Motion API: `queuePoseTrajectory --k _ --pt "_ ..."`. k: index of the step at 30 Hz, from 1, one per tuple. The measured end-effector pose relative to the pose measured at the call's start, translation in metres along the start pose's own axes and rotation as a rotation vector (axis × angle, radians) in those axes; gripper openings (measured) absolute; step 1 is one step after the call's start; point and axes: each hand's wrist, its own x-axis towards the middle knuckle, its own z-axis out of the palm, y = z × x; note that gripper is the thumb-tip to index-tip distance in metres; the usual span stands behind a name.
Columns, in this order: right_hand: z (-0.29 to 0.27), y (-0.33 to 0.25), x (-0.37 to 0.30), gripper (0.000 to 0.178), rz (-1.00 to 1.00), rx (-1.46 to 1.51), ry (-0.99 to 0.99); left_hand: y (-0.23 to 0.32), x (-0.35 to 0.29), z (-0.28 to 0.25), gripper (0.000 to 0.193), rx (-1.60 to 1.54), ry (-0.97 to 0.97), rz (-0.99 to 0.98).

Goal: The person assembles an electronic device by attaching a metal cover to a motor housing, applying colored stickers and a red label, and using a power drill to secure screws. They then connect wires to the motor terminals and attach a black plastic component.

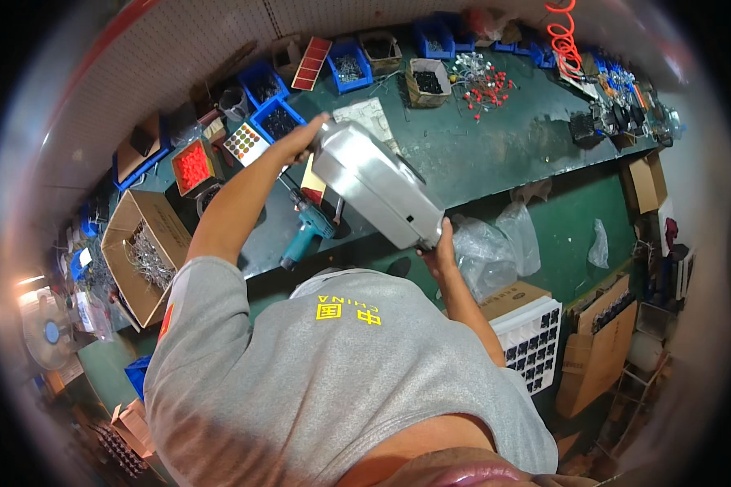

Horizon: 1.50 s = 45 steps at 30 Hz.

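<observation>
- Cardboard box, large and open, at the left: holds a tangled heap of thin silvery metal pieces.
- Small square brown box: filled with bright red-orange parts.
- Blue plastic bin near the left hand: contains small black parts.
- Second blue plastic bin, farther back: contains small silvery hardware.
- Square tan box on the green desk: holds small black pieces; loose red-tipped parts lie just beside it.
- White gridded tray, lower right: black parts sit in its rows.
- Silver rounded metal housing: held tilted between both hands, in front of the torso, overlapping the near edge of the desk in view.
- Left fingers: closed around the housing's upper-left end; tips partly hidden.
- Right hand: grips the lower-right corner, thumb along the end, other fingers underneath, mostly hidden.
- Teal and black power drill: lies on the desk, left of the housing, touched by neither hand.
</observation>
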Motion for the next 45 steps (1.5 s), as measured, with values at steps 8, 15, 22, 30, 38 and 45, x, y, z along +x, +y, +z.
queuePoseTrajectory --k 8,15,22,30,38,45 --pt "0.041 0.019 0.044 0.076 0.207 0.274 -0.024 -0.057 0.009 0.028 0.041 -0.473 0.253 0.275" --pt "0.063 0.013 0.043 0.071 0.303 0.357 -0.101 -0.233 -0.102 0.069 0.058 0.458 0.530 0.319" --pt "0.065 0.016 0.042 0.070 0.242 0.312 -0.151 -0.281 -0.118 0.080 0.077 0.685 0.520 0.130" --pt "0.078 0.005 0.043 0.073 0.255 0.315 -0.168 -0.287 -0.099 0.049 0.061 0.742 0.432 0.139" --pt "0.041 0.021 0.042 0.093 0.324 0.272 -0.143 -0.324 -0.119 -0.005 0.063 0.804 0.481 0.249" --pt "0.010 0.031 0.044 0.092 0.288 0.059 -0.022 -0.323 -0.123 -0.020 0.061 0.728 0.447 0.201"
